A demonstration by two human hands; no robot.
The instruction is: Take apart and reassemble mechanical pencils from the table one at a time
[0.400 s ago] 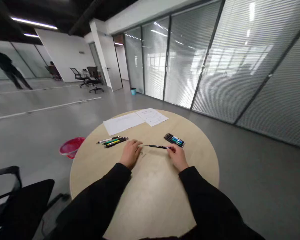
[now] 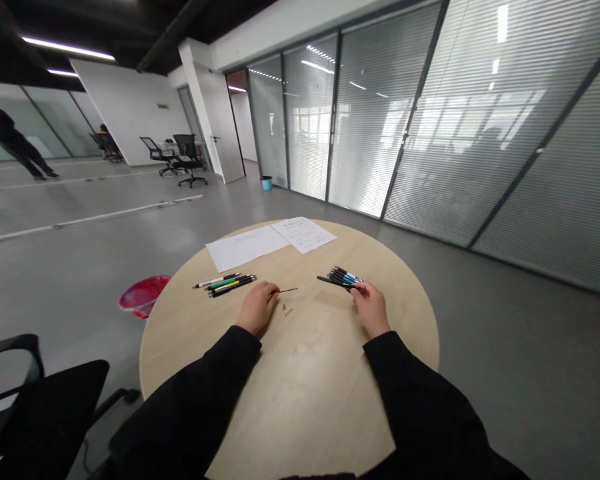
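My left hand (image 2: 258, 308) is closed on a thin dark refill (image 2: 289, 290) that points right over the table. My right hand (image 2: 371, 309) pinches a black pen barrel (image 2: 334, 283), tilted up to the left, in front of a row of pens (image 2: 344, 274) with blue and dark bodies. Two tiny parts (image 2: 287, 311) lie just right of my left hand. Beyond that hand, to the left, is a group of pens (image 2: 230, 285) in black, white, green and yellow.
Two paper sheets (image 2: 250, 247) lie at the far side of the round wooden table (image 2: 305, 400). A red basin (image 2: 143, 297) and a black chair (image 2: 45, 413) stand left. A person (image 2: 13, 140) is far off at left.
The barrel in my right hand has moved right, off the refill, to the row of pens. My left hand has shifted slightly left and still holds the refill.
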